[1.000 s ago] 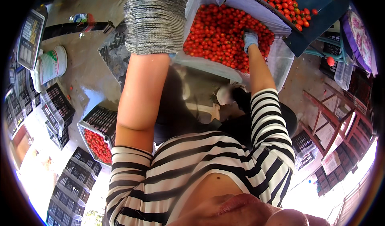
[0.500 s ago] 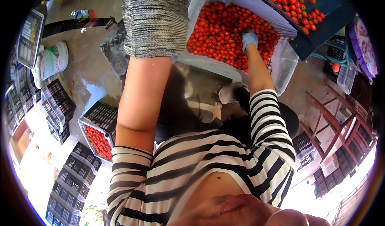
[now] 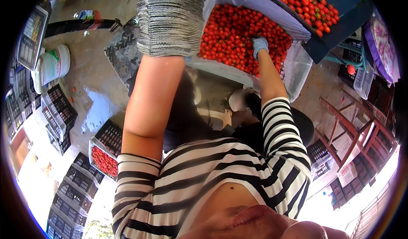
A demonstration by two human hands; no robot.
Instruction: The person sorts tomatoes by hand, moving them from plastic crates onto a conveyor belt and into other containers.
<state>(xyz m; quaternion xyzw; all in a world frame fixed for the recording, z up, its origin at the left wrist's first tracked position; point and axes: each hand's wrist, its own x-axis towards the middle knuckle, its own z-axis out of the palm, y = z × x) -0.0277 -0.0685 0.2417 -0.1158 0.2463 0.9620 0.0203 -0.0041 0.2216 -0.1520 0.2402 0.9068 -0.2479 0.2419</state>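
Note:
Small red cherry tomatoes [image 3: 231, 39] fill a crate lined with white plastic sheeting [image 3: 238, 71] at the top of the view. Among them is my right hand [image 3: 259, 46] in a light blue glove, reaching in from the near right side. Its fingers are small and partly buried, so what they grip cannot be made out. My left hand [image 3: 172, 22] wears a thick grey knitted glove and is raised beside the crate's left edge, close to the camera. The top of the picture cuts off its fingers. More cherry tomatoes [image 3: 308, 5] lie on a dark blue tray [image 3: 340, 31] at the upper right.
To the left stand a scale [image 3: 33, 35], a white bucket [image 3: 55, 65] and stacked black crates [image 3: 59, 107]. A lined crate of tomatoes [image 3: 103, 160] sits lower left. On the right are a reddish wooden frame [image 3: 355, 124] and a purple floral bag [image 3: 382, 48].
My right hand has shifted slightly left through the tomatoes. My left glove sits a little farther right and higher. The view has also moved slightly.

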